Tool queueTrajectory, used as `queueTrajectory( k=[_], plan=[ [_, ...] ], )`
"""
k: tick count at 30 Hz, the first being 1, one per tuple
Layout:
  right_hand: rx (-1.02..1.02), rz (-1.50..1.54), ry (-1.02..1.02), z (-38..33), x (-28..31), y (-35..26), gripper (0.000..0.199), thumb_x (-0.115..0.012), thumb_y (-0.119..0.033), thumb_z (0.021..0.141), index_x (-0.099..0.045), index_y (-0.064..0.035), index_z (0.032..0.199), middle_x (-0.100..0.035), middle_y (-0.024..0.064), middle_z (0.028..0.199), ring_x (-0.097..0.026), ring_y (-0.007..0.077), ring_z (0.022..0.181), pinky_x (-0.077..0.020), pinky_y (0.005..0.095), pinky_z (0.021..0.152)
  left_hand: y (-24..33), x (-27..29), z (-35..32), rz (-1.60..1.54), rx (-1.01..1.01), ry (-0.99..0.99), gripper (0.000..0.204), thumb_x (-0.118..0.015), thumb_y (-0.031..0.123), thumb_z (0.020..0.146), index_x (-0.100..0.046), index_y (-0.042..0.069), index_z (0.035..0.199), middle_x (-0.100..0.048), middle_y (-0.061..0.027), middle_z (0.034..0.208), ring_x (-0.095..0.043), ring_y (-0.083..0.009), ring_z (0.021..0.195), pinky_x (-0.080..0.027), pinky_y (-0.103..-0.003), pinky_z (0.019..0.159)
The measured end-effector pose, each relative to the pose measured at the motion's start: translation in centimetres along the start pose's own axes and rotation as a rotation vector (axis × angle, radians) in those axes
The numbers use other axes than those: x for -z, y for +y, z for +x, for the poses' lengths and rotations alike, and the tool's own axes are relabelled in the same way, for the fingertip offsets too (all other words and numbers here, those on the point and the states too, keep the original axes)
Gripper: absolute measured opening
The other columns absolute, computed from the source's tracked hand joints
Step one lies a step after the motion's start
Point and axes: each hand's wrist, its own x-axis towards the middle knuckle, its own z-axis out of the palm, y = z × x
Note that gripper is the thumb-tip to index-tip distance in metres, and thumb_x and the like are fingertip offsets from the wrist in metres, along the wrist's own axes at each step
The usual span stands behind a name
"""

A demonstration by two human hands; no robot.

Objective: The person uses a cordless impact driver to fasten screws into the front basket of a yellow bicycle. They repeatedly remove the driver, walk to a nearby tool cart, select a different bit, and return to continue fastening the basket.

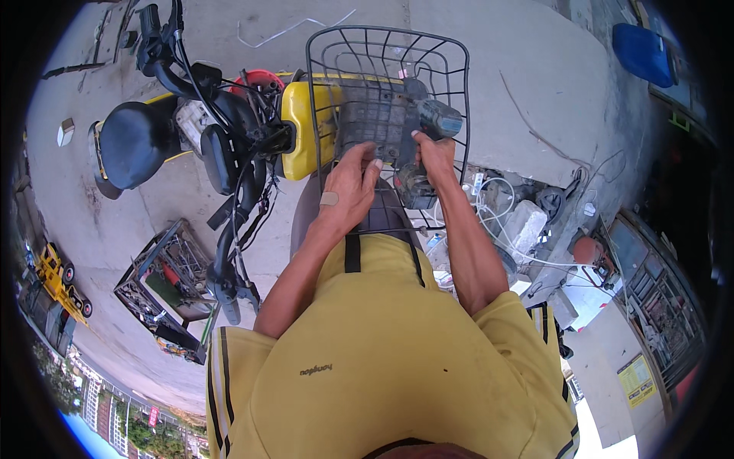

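A black wire basket (pixel 388 30) is at the front of a yellow scooter (pixel 304 126), with a dark plate (pixel 372 115) behind its wires. My right hand (pixel 434 157) is closed round a cordless drill (pixel 437 118) with a grey-blue body, seen at the basket's right side; its tip is not clear. Its dark red-and-black lower end (pixel 413 187) shows below the hand. My left hand (pixel 353 187) has its thumb and fingers curled together at the plate's lower left edge. What lies between those fingers is hidden. A beige plaster sits on that wrist.
Handlebars with cables (pixel 237 153) and a black seat (pixel 131 145) are at left. A metal-framed cart (pixel 164 283) stands lower left. Concrete rubble (pixel 527 226) and white hose lie at right, beside a metal rack (pixel 661 283). A blue container (pixel 641 55) is far right.
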Motion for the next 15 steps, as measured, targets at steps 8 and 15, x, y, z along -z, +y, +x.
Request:
queueTrajectory(
  k=[8,15],
  plan=[
    [0.115,0.196,-0.172,-4.7,1.4,-0.3,0.015,-0.075,-0.007,0.083,-0.068,0.001,0.094,-0.057,0.0028,0.062,-0.052,0.0136,0.047,-0.0424,0.0292,0.046,-6.2,-7.7,13.4,-1.105,0.659,0.054,0.052,-0.049,0.033,0.107,-0.041,-0.006,0.141,-0.063,-0.0239,0.127,-0.063,-0.0303,0.116,-0.052,-0.043,0.099],
    [-0.034,0.467,-0.377,-8.3,3.5,-0.5,0.021,-0.075,-0.007,0.084,-0.068,0.0026,0.102,-0.056,0.0016,0.065,-0.053,0.012,0.053,-0.0436,0.0274,0.053,-5.2,-4.0,14.2,-1.463,0.395,-0.006,0.031,-0.047,0.026,0.108,-0.059,0.001,0.12,-0.068,-0.0158,0.115,-0.065,-0.0233,0.104,-0.055,-0.038,0.09]
  ],
)
